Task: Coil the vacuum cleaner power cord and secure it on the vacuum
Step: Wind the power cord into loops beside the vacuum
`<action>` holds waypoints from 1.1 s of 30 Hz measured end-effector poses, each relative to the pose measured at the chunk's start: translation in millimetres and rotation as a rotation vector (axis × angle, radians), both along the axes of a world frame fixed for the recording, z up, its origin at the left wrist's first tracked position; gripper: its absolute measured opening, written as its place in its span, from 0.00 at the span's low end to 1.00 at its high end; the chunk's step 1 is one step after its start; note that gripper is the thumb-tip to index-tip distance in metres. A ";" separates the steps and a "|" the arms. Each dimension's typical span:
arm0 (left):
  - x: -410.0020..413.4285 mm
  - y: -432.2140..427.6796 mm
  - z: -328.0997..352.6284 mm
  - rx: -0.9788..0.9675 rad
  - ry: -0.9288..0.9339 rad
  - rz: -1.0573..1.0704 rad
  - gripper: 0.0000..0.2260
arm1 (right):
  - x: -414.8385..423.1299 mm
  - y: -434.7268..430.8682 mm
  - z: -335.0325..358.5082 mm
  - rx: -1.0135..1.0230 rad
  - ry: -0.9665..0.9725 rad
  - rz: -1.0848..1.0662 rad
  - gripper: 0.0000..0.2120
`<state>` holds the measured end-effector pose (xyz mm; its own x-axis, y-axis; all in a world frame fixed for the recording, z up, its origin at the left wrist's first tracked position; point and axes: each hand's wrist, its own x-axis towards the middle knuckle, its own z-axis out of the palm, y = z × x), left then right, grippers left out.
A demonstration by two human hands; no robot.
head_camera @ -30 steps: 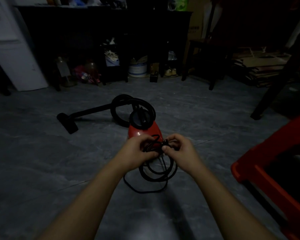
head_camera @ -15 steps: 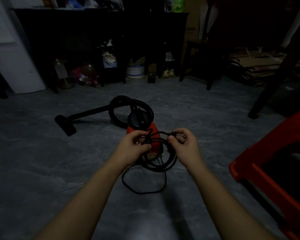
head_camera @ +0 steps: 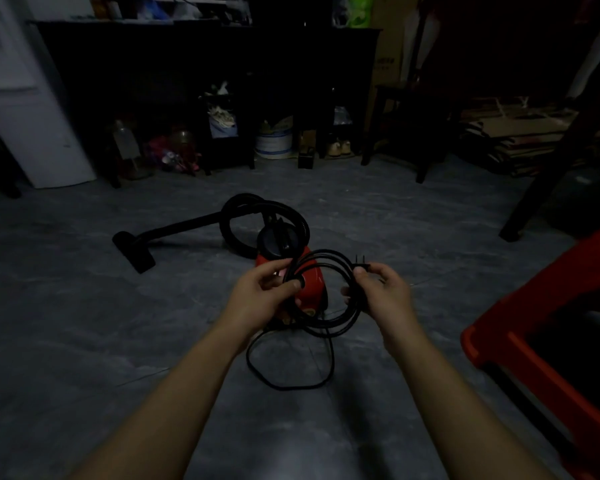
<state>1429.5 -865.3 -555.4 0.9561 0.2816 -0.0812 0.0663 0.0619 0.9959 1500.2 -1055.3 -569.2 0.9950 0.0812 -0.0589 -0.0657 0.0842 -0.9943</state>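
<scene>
At the left hand (head_camera: 260, 292): thumb and fingers pinch the bunched turns on the near-left side of the power cord (head_camera: 326, 323).
At the right hand (head_camera: 378, 292): fingers curl round the turns on the far-right side, with the plug (head_camera: 361, 263) at the fingertips, prongs up.
Power cord: black, several loops held in the air between both hands; a slack loop (head_camera: 291, 386) hangs to the floor (head_camera: 84, 341).
Handling, as judged: light, limp yet springy; the smooth jacket likely lets turns slide apart unless pinched together.
Where to hold: all turns in one bunch, and the plug by its body.
Vacuum cleaner (head_camera: 312, 282): red canister, black top, standing on the floor just behind the loops.
Hose (head_camera: 236, 216): curled beside it, its floor nozzle (head_camera: 132, 251) lying to the left.
</scene>
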 end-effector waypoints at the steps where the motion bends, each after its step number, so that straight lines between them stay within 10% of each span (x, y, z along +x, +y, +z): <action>1: 0.2 0.6 0.2 0.016 -0.008 0.014 0.18 | 0.3 -0.8 -1.0 -0.067 -0.049 0.015 0.03; 10: 4.8 6.2 -6.0 0.116 -0.019 -0.010 0.15 | 0.7 3.0 -22.9 -0.428 -0.210 0.221 0.11; 33: 3.9 7.1 -1.3 0.091 0.046 -0.178 0.17 | -3.6 9.9 -28.2 -0.563 -0.377 0.188 0.17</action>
<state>1433.5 -858.1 -556.7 0.9874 0.1165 -0.1075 0.1133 -0.0448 0.9925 1496.6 -1045.4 -597.4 0.9281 0.3118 0.2036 0.3287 -0.4291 -0.8413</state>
